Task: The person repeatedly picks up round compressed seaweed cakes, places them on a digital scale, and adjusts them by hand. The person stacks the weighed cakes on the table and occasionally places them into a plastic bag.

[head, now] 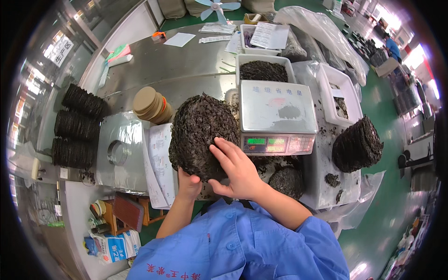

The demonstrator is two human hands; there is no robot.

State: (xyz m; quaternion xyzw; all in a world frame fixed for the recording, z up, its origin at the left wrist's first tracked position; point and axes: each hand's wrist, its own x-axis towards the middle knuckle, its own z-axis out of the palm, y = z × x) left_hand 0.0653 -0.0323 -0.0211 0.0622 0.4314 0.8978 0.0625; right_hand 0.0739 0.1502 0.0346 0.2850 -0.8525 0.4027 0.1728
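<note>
Both of my hands are on a thick stack of dark dried seaweed rounds, tilted up in front of me. My left hand supports its lower left edge, with the fingers hidden behind it. My right hand lies on its lower right face with the fingers spread. Just right of the stack stands a digital scale with a bare metal plate and a lit display. Below the scale lies a smaller dark seaweed round. Left of the stack are printed sheets and a pile of brown cardboard discs.
Seaweed stacks line the far left, near a metal ring. White tubs stand behind and right of the scale. Another seaweed stack sits at the right. A small fan is at the back; a person is far off.
</note>
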